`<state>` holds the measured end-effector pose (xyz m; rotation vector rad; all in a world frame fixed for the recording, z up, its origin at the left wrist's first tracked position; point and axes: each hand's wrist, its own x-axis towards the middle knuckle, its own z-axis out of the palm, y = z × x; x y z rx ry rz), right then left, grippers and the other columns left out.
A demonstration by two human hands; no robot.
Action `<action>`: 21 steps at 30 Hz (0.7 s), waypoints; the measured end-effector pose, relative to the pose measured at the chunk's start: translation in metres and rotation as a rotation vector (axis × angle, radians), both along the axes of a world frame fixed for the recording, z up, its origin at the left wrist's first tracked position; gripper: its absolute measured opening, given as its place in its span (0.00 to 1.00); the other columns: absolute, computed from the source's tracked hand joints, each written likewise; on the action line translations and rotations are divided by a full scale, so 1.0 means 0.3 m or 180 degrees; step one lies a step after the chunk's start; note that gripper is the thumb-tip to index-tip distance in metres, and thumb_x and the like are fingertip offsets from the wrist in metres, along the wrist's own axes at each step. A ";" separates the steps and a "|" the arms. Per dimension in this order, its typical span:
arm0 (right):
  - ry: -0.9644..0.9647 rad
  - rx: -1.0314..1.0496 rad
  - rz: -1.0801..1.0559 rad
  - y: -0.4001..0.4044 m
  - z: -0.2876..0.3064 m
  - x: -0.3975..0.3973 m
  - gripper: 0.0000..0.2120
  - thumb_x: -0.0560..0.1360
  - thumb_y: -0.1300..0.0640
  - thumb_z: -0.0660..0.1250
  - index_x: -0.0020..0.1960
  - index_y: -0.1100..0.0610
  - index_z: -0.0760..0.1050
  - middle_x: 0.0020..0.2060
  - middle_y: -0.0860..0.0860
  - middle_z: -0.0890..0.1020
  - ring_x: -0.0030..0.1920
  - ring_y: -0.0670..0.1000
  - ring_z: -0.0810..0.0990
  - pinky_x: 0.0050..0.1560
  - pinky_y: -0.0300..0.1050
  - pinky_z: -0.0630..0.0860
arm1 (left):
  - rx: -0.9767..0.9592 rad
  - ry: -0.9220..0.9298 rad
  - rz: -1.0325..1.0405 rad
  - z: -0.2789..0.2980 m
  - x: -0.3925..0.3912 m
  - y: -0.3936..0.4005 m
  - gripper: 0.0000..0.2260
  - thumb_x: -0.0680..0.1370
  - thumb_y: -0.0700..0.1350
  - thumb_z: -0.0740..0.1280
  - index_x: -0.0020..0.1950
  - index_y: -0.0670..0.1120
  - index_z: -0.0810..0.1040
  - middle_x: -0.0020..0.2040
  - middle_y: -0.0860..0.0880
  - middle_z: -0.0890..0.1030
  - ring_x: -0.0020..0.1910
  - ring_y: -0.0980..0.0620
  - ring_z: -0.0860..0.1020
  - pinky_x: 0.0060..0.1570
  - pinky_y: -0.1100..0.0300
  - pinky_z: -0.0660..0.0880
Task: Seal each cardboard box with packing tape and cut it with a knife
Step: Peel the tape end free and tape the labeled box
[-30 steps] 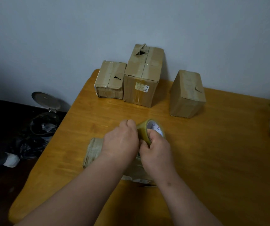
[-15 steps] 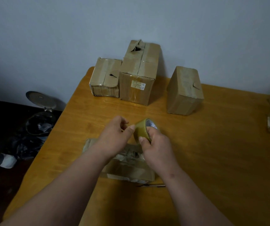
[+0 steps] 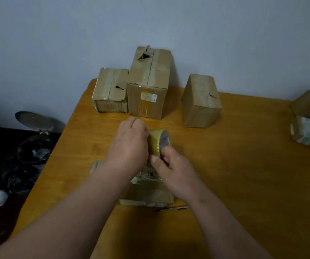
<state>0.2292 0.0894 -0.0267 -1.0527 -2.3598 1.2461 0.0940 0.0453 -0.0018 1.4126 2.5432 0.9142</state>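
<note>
A: What's different from half a second back?

B: The left hand (image 3: 129,146) has closed back in on the tape roll (image 3: 157,143) at the centre of the frame. A moment ago it stood a little apart from the roll with thumb and forefinger nearly meeting; now its fingertips are against the roll's upper left edge. Whether they pinch a tape end I cannot tell, as the back of the hand hides them.

A: And the other hand?

B: The right hand (image 3: 171,165) still grips the roll from below, thumb curled over the yellow band, fingers round the far side.

A: Where's the box being sealed?

B: The flat box (image 3: 146,191) lies on the table (image 3: 244,174) just under both wrists, lower centre, its top crinkled with old tape. The knife (image 3: 172,208) sits just beside its near right corner, untouched.

A: So what does it mean?

B: My guess is that the tape's free end is still being hunted for, so nothing has gone onto this box yet. Three boxes wait at the wall in the upper centre: a low box (image 3: 111,90), a tall box (image 3: 148,85) touching it, and a third box (image 3: 201,101) apart to the right. More parcels (image 3: 309,118) are at the right edge.
</note>
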 end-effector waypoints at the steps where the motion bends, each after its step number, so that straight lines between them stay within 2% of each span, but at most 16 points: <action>1: -0.0012 -0.0024 0.0106 -0.008 -0.001 0.010 0.09 0.77 0.45 0.64 0.42 0.49 0.70 0.35 0.51 0.77 0.38 0.50 0.76 0.40 0.57 0.74 | 0.0006 0.0005 -0.0161 0.011 -0.012 0.004 0.06 0.82 0.45 0.58 0.45 0.51 0.66 0.49 0.54 0.66 0.48 0.54 0.66 0.44 0.59 0.65; 2: -0.0023 0.0043 0.0154 -0.018 -0.005 0.019 0.08 0.76 0.46 0.64 0.41 0.46 0.69 0.33 0.48 0.75 0.38 0.47 0.75 0.42 0.55 0.72 | -0.0037 0.0040 -0.0337 0.021 -0.023 0.007 0.06 0.82 0.44 0.58 0.45 0.50 0.67 0.50 0.54 0.66 0.49 0.54 0.67 0.44 0.59 0.65; 4: -0.0037 0.0354 0.0096 -0.045 -0.007 0.025 0.11 0.76 0.45 0.63 0.36 0.40 0.65 0.28 0.44 0.69 0.35 0.41 0.71 0.45 0.45 0.63 | -0.0152 0.0050 -0.0590 0.043 -0.037 0.008 0.07 0.82 0.42 0.59 0.45 0.50 0.67 0.49 0.53 0.66 0.43 0.55 0.68 0.39 0.61 0.65; 6: -0.0077 0.0751 -0.0003 -0.068 -0.005 0.014 0.15 0.75 0.43 0.61 0.33 0.42 0.59 0.26 0.44 0.64 0.33 0.41 0.68 0.44 0.46 0.59 | -0.0207 -0.0037 -0.0682 0.060 -0.042 0.010 0.09 0.81 0.39 0.59 0.43 0.50 0.66 0.46 0.52 0.66 0.38 0.57 0.67 0.34 0.63 0.62; 10: -0.0282 0.1482 -0.0140 -0.103 0.000 -0.012 0.19 0.74 0.45 0.63 0.34 0.44 0.53 0.28 0.41 0.59 0.32 0.45 0.61 0.43 0.50 0.62 | -0.0471 -0.0369 -0.0718 0.087 -0.051 0.008 0.06 0.82 0.40 0.59 0.45 0.46 0.70 0.46 0.51 0.69 0.37 0.60 0.66 0.32 0.64 0.61; 13: -0.0344 0.1972 -0.0183 -0.119 -0.002 -0.010 0.19 0.74 0.48 0.67 0.38 0.46 0.55 0.30 0.39 0.56 0.35 0.47 0.62 0.41 0.49 0.63 | -0.0548 -0.0819 -0.0702 0.103 -0.069 -0.020 0.10 0.83 0.44 0.59 0.43 0.45 0.74 0.40 0.48 0.74 0.35 0.56 0.70 0.31 0.62 0.64; 16: -0.0431 0.2305 -0.0173 -0.148 0.002 -0.015 0.20 0.73 0.50 0.69 0.39 0.46 0.55 0.32 0.40 0.58 0.35 0.47 0.63 0.40 0.49 0.63 | -0.0389 -0.1377 -0.0816 0.112 -0.090 -0.071 0.11 0.83 0.44 0.59 0.42 0.45 0.74 0.37 0.48 0.75 0.34 0.53 0.70 0.33 0.57 0.65; 21: -0.0349 0.2311 -0.0273 -0.188 0.041 -0.048 0.16 0.72 0.50 0.67 0.39 0.48 0.58 0.33 0.40 0.62 0.36 0.48 0.64 0.42 0.50 0.63 | -0.0124 -0.1116 -0.0982 0.123 -0.115 -0.119 0.10 0.83 0.44 0.59 0.44 0.43 0.75 0.39 0.47 0.76 0.37 0.53 0.71 0.34 0.59 0.65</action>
